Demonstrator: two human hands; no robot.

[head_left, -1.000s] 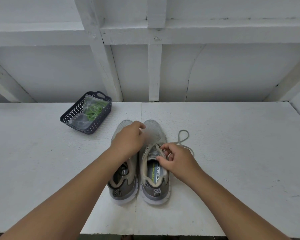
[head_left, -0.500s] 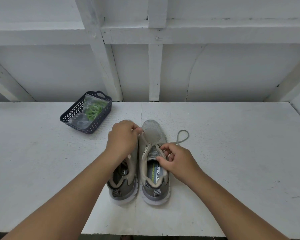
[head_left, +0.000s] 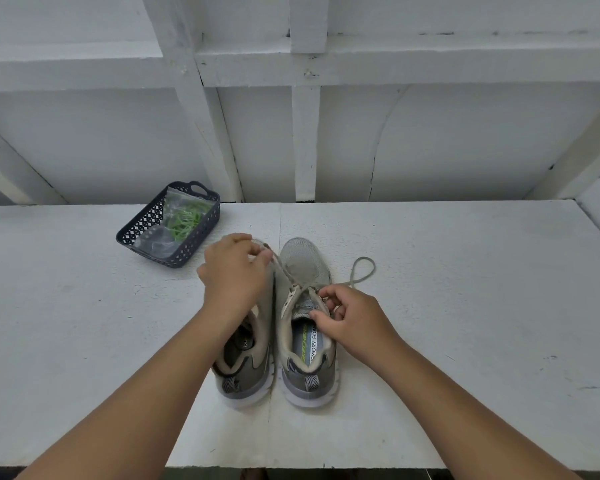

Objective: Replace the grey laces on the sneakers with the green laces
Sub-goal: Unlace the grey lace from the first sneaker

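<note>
We look down at our two bare arms reaching over a white counter [head_left: 465,306] toward a pair of grey sneakers with their heels nearest us. Our left hand [head_left: 234,271] hovers over the toe of the left sneaker [head_left: 246,372], its fingers [head_left: 257,252] curled and pinching one strand of the grey lace [head_left: 288,271]. From that pinch the strand runs taut, down and to the right, to the eyelets of the right sneaker [head_left: 305,341]. Our right hand [head_left: 354,320] rests on that shoe's tongue area, fingers curled and pinching the lace at the eyelets. Just beyond the right fingers, a loose loop of the same lace lies on the counter. Farther out, beyond and to the left of the left fingers, a dark blue basket [head_left: 146,230] holds a clear bag with the green laces [head_left: 184,220] inside. A white panelled wall [head_left: 430,133] rises behind.
</note>
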